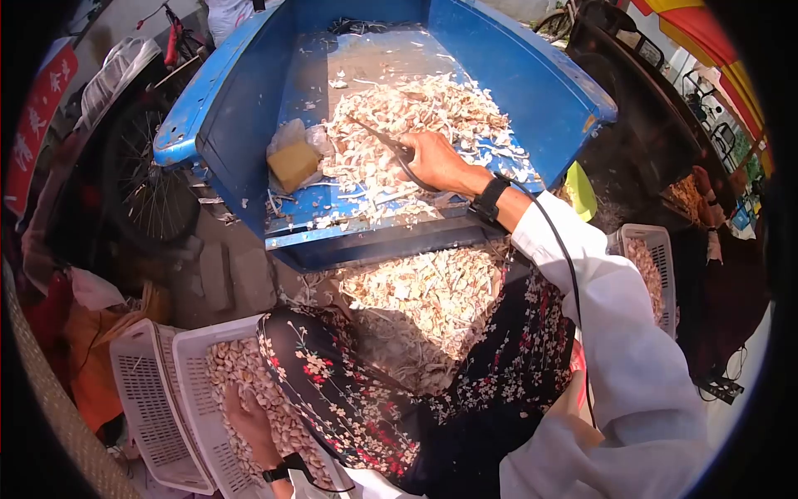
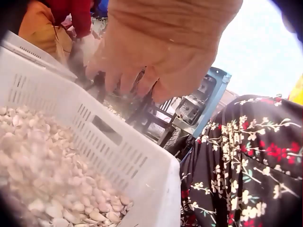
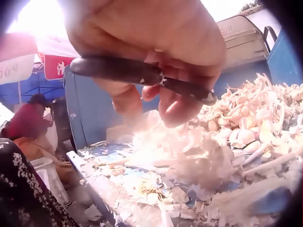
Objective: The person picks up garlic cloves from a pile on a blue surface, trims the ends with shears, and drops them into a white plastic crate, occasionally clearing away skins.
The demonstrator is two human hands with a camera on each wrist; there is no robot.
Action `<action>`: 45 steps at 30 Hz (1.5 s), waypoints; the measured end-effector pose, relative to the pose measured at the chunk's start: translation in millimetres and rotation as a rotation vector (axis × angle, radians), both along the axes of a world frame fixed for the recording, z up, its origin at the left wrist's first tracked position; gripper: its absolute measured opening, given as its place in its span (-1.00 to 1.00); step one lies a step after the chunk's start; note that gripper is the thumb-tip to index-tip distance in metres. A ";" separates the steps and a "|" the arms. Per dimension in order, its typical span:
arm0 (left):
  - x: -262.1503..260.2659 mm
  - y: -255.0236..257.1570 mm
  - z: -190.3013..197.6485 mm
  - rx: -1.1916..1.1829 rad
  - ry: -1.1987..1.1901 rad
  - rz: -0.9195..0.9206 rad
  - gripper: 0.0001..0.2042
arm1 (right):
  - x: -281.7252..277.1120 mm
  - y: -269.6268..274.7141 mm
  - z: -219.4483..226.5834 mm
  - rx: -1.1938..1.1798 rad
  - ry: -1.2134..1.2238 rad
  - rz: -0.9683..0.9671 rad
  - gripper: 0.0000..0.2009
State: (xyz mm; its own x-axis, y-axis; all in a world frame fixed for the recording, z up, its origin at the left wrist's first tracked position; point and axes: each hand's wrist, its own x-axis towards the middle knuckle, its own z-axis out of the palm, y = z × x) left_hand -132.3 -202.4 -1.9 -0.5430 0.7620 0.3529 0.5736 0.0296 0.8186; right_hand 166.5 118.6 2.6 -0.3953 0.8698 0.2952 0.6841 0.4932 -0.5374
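In the head view my right hand (image 1: 440, 162) holds a dark-handled cutting tool (image 1: 378, 135) with a slim pointed blade, low over a heap of garlic (image 1: 399, 108) with dry stalks and papery skins. The right wrist view shows the tool's dark handle (image 3: 116, 69) lying across the curled fingers. Loose garlic cloves (image 3: 244, 137) appear in the heap beside that hand. My left hand (image 1: 252, 424) is at the white basket (image 1: 189, 353), over the garlic cloves (image 2: 57, 175) inside. Its fingers are relaxed and partly blurred in the left wrist view, with nothing seen in them.
The heap lies in a blue cart bed (image 1: 241, 108) with raised sides. A yellow block (image 1: 293, 165) sits at its left. More trimmings (image 1: 424, 308) cover the lap between floral-trousered knees. Another white basket (image 1: 150, 407) adjoins the left one, and a basket (image 1: 662, 249) stands at right.
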 end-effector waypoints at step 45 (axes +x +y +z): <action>178.6 310.8 -81.8 0.014 -0.020 -0.691 -0.66 | 60.8 52.7 -39.5 -0.907 0.572 0.037 -0.83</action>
